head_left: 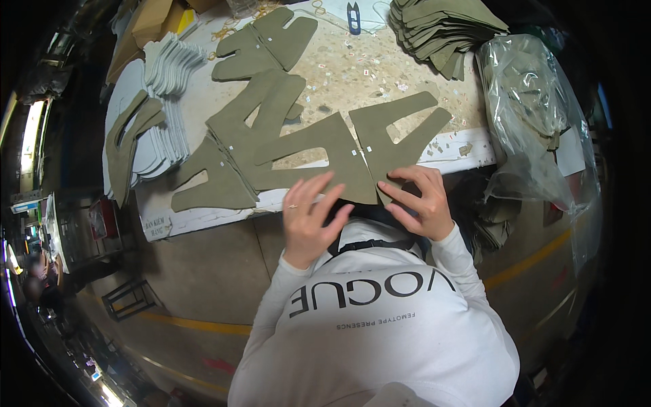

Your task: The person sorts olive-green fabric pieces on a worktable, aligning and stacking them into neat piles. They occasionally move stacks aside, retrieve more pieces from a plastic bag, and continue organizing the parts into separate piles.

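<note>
Two olive-green cut pieces lie side by side at the table's near edge, each with a small white sticker beside the narrow gap between them. My right hand (422, 198) rests its fingertips on the lower end of the right cut piece (380, 146). Over the lower edge of the left cut piece (339, 163) is my left hand (313, 216), fingers spread and slightly blurred; whether it touches the piece I cannot tell. Neither hand grips anything. More stickered olive pieces (220, 180) overlap to the left, and another pair (271, 44) lies farther back.
White stacked pieces (163, 146) stand at the left, with a loose olive strip-like piece (125, 146) on them. Blue thread snips (353, 18) lie at the back. A thick olive stack (441, 30) and a clear plastic bag (525, 102) occupy the right. Small stickers litter the worktable (339, 74).
</note>
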A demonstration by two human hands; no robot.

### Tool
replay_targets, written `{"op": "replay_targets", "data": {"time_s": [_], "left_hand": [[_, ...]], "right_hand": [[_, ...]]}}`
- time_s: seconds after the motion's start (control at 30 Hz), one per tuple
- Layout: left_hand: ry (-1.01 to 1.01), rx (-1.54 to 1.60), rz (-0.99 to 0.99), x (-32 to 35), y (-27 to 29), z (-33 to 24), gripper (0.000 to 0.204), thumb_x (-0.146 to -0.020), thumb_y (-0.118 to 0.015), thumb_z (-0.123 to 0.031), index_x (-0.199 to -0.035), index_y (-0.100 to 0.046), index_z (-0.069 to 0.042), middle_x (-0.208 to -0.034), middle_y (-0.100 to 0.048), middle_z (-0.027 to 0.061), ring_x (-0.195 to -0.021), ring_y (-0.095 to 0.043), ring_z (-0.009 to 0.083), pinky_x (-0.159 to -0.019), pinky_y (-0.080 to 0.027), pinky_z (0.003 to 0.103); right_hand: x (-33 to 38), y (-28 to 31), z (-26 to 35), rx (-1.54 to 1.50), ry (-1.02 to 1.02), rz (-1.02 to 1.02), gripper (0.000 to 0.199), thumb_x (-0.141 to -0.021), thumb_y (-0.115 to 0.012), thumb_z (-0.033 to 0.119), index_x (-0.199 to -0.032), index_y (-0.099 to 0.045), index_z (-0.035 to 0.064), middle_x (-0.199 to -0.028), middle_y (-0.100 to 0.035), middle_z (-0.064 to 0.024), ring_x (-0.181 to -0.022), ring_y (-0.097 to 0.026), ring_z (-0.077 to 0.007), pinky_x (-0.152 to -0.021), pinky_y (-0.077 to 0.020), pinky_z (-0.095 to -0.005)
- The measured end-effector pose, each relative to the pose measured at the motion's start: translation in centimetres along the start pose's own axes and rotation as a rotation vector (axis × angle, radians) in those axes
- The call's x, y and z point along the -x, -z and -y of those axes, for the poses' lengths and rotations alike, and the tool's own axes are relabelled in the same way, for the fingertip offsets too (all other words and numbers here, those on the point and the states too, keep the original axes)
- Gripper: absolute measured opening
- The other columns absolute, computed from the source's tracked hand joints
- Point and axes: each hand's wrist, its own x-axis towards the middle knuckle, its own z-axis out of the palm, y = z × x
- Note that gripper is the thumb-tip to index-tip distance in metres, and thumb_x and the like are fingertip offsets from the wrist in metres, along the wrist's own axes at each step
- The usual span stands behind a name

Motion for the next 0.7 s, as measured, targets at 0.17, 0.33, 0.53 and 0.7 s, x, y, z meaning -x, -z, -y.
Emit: {"op": "replay_targets", "data": {"time_s": [0.17, 0.33, 0.53, 0.7], "left_hand": [[0.483, -0.247, -0.306, 0.7, 4.0, 2.6, 0.031, -0.077, -0.077, -0.015, -0.105, -0.067, -0.007, -0.098, -0.058, 0.0091, -0.097, -0.058, 0.0271, -0.087, -0.045, 0.041], [0.547, -0.272, -0.223, 0.0, 5.2, 5.0, 0.036, -0.075, -0.079, -0.022, -0.105, -0.065, -0.008, -0.096, -0.057, 0.0060, -0.092, -0.055, 0.0243, -0.085, -0.041, 0.040], [0.582, -0.179, -0.302, -1.4, 5.2, 5.0, 0.035, -0.077, -0.078, -0.024, -0.105, -0.064, -0.009, -0.094, -0.057, 0.0039, -0.083, -0.053, 0.0217, -0.083, -0.039, 0.039], [0.466, -0.157, -0.276, -3.0, 5.4, 6.6, 0.028, -0.078, -0.076, -0.024, -0.100, -0.066, -0.010, -0.099, -0.058, 0.0037, -0.087, -0.055, 0.0217, -0.084, -0.039, 0.039]], "right_hand": [[-1.3, -0.2, 0.7, -0.058, 0.050, 0.032, 0.046, -0.070, -0.078, 0.024, -0.114, -0.070, 0.0146, -0.117, -0.060, -0.0057, -0.109, -0.055, -0.0262, -0.092, -0.0402, -0.0402], [-2.3, -1.7, 1.1, -0.041, 0.144, 0.095, 0.046, -0.070, -0.078, 0.017, -0.115, -0.068, 0.0133, -0.117, -0.059, -0.0053, -0.108, -0.056, -0.0254, -0.090, -0.0417, -0.0398], [-2.1, -2.7, 1.5, -0.068, 0.147, -0.064, 0.042, -0.065, -0.077, 0.001, -0.106, -0.072, 0.0087, -0.102, -0.064, -0.0055, -0.093, -0.061, -0.0244, -0.079, -0.0460, -0.0352], [-2.0, -2.9, 2.2, -0.096, 0.164, -0.064, 0.037, -0.068, -0.077, 0.006, -0.104, -0.071, 0.0083, -0.098, -0.065, -0.0044, -0.090, -0.061, -0.0238, -0.076, -0.0453, -0.0357]]}}
